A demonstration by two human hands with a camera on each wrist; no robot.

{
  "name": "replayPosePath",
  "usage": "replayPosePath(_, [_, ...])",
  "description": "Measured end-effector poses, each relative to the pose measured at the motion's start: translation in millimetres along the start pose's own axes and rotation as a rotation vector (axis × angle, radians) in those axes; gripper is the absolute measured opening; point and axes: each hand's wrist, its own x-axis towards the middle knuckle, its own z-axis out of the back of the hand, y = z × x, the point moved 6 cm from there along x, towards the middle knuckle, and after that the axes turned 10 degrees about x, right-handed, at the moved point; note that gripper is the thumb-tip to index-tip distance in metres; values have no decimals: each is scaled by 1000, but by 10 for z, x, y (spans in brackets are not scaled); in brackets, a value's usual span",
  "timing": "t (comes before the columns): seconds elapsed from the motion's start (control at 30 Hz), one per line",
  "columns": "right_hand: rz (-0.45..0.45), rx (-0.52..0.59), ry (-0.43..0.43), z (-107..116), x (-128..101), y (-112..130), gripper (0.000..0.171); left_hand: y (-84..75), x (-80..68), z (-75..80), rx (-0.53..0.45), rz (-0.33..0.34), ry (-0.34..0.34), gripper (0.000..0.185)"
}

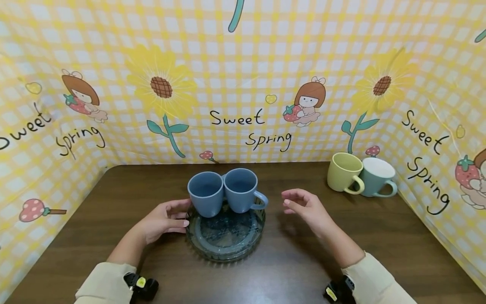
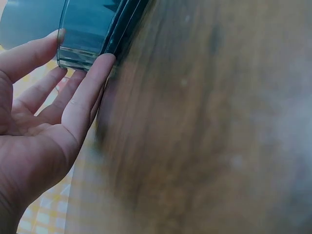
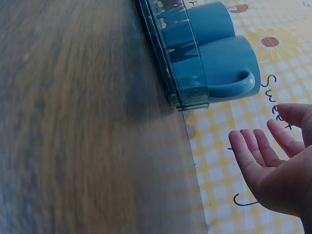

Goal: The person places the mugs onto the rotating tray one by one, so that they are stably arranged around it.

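A round, dark see-through tray with a raised wall stands on the table. On its far half stand two blue mugs, the left mug and the right mug, side by side and upright, the right one's handle pointing right. My left hand is at the tray's left side; in the left wrist view its nearly straight fingers rest against the wall and lower edge. My right hand hovers to the right of the tray, apart from it, fingers loosely bent and holding nothing.
At the back right of the brown wooden table stand a yellow-green mug and a teal mug with a white inside, close together. A yellow checked cloth rises along the back and both sides.
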Motion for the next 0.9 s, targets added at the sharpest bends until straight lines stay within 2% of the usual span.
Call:
replayPosePath(0.37, [19,10,-21,147,-78,40,35,14,-53,-66,13,-3,-53,79])
replayPosePath(0.9, [61,20,-30,281,-175,101,39,-11,-161,-140,-29,10,-123,79])
